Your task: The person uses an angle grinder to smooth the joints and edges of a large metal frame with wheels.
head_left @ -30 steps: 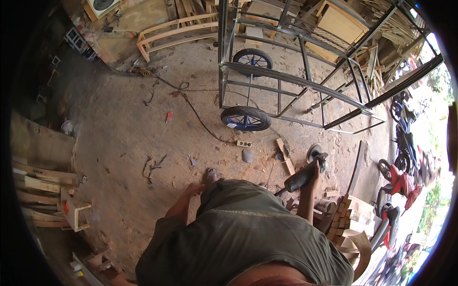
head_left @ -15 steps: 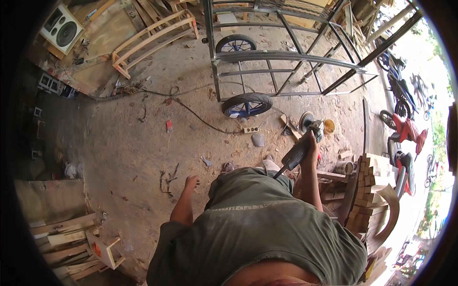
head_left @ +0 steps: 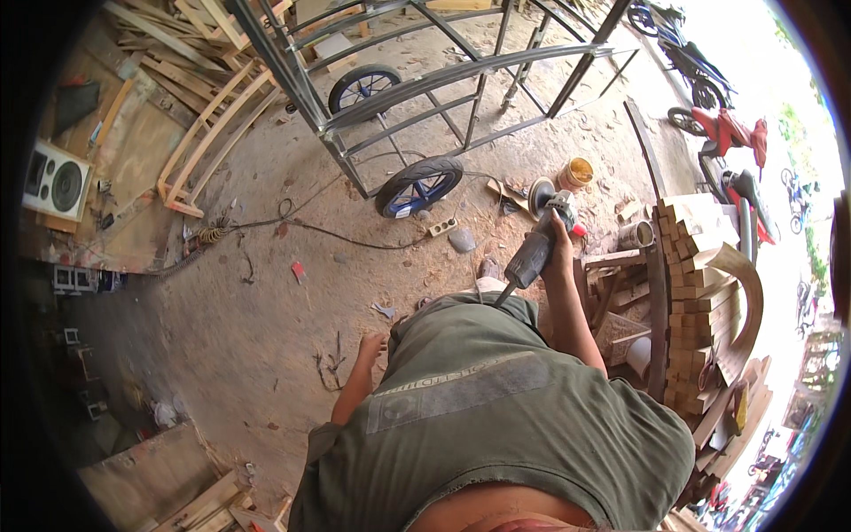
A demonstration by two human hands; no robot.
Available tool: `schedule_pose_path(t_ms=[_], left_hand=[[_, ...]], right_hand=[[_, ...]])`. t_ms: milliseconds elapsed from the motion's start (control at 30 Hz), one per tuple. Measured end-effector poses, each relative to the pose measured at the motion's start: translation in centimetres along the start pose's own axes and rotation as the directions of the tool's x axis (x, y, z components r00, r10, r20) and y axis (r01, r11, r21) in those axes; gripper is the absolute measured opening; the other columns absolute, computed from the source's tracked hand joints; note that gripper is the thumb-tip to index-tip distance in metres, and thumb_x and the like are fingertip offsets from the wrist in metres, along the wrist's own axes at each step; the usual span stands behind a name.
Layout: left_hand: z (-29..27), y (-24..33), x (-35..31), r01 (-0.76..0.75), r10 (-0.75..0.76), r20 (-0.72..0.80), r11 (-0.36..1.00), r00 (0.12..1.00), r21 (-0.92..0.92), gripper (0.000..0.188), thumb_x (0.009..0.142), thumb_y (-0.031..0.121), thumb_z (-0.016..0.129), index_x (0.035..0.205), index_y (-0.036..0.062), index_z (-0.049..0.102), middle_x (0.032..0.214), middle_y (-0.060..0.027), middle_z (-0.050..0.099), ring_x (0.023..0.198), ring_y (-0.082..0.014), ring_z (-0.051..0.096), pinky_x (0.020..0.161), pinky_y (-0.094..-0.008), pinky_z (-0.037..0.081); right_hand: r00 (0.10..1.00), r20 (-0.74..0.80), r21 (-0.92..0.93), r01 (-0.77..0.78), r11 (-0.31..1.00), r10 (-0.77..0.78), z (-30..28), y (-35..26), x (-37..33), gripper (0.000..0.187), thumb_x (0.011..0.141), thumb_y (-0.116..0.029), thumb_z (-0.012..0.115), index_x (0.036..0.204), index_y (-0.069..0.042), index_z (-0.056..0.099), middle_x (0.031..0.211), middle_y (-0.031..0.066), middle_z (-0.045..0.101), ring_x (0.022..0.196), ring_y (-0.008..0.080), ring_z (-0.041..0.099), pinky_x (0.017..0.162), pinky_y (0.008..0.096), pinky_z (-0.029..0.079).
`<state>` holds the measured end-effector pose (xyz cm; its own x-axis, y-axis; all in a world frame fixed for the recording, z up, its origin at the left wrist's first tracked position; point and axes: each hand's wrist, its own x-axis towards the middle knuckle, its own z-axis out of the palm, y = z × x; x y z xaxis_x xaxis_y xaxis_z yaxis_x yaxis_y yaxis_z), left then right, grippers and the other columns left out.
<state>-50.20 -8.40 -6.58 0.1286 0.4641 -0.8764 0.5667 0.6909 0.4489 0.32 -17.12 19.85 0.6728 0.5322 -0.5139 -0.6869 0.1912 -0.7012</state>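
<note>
My right hand [head_left: 561, 246] is wrapped round an angle grinder [head_left: 532, 258], which hangs in front of my right thigh. Its round disc [head_left: 539, 197] points away from me, and the cord end is against my shirt. My left hand [head_left: 371, 347] hangs beside my left hip with nothing in it, its fingers loosely bent. Ahead stands a welded metal frame [head_left: 403, 86] of dark bars, with two spoked wheels on its near side. The nearer wheel [head_left: 420, 187] has a black tyre and blue spokes.
A power strip [head_left: 442, 228] and its cable lie on the dusty floor beside a grey stone [head_left: 461, 240]. A yellowish bucket [head_left: 576, 174] stands past the grinder. Stacked timber [head_left: 691, 301] rises at my right. A wooden frame [head_left: 213, 133] and a speaker [head_left: 55, 180] are far left.
My view has turned, and the metal frame has shifted left in it. The grinder stays in my right hand; my left hand remains low by my side.
</note>
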Motion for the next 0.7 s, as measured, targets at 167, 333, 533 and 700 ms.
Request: schedule_pose_path(t_ms=[167,333,533,700], left_hand=[[-1.4,1.2,2.3,0.01,-0.007,-0.043,0.998,0.999,0.063,0.034,0.095,0.036,0.064,0.113,0.0077,0.067,0.094,-0.0053,0.069,0.074,-0.0164,0.066,0.062,-0.0343,0.046],[-1.6,3.7,2.9,-0.015,0.019,-0.04,0.995,0.999,0.102,0.036,0.095,0.038,0.065,0.114,0.0082,0.066,0.095,-0.0056,0.069,0.076,-0.0166,0.067,0.063,-0.0342,0.046],[1.8,5.6,2.4,-0.071,0.068,0.033,0.99,0.997,0.124,0.039,0.094,0.04,0.066,0.116,0.008,0.067,0.094,-0.0069,0.07,0.076,-0.0175,0.067,0.064,-0.033,0.046],[4.8,6.6,2.2,-0.235,0.19,0.168,0.921,0.967,0.311,0.038,0.094,0.04,0.067,0.113,0.0068,0.068,0.092,-0.0055,0.069,0.074,-0.0159,0.063,0.062,-0.0318,0.046]], right_hand=[[0.999,-0.032,0.025,0.025,0.999,-0.024,-1.3,-0.5,0.2,0.049,0.091,-0.043,0.071,0.117,-0.006,0.054,0.082,0.0099,0.06,0.068,0.0241,0.066,0.061,0.0382,0.057],[0.997,-0.071,0.071,0.017,0.997,-0.012,-3.2,-1.2,0.6,0.05,0.09,-0.045,0.073,0.118,-0.008,0.055,0.083,0.0102,0.063,0.069,0.0252,0.067,0.063,0.0398,0.06],[0.993,-0.11,0.122,0.047,0.991,-0.034,-5.1,-2.0,1.1,0.053,0.089,-0.044,0.075,0.119,-0.006,0.054,0.084,0.0103,0.062,0.069,0.0249,0.067,0.064,0.0399,0.06],[0.985,-0.156,0.141,0.09,0.986,-0.068,-6.1,-3.1,1.0,0.054,0.089,-0.044,0.076,0.119,-0.004,0.055,0.086,0.0096,0.061,0.071,0.0244,0.067,0.065,0.0396,0.059]])
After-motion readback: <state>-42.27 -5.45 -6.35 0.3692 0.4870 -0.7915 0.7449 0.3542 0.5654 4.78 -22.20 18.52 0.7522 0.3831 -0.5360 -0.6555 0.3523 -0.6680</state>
